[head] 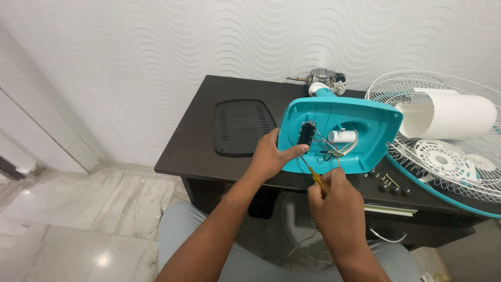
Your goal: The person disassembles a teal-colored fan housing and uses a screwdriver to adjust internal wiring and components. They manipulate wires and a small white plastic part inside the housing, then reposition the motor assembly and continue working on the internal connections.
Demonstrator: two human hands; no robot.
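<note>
A turquoise fan base (365, 122) lies upside down on the dark table (198, 151), its hollow underside facing me. Inside it sit a black switch block (306, 133), a white tube (342, 136) and loose wires. My left hand (271, 155) grips the base's near left rim, thumb at the edge. My right hand (334, 206) holds a yellow-handled screwdriver (315, 176), whose tip points up into the base just below the switch block.
A black cover plate (241, 126) lies left of the base. A fan motor (323, 79) stands at the back. White fan grilles (454, 151) and a white motor housing (449, 116) lie at the right. Several loose screws (389, 181) sit near the table's front edge.
</note>
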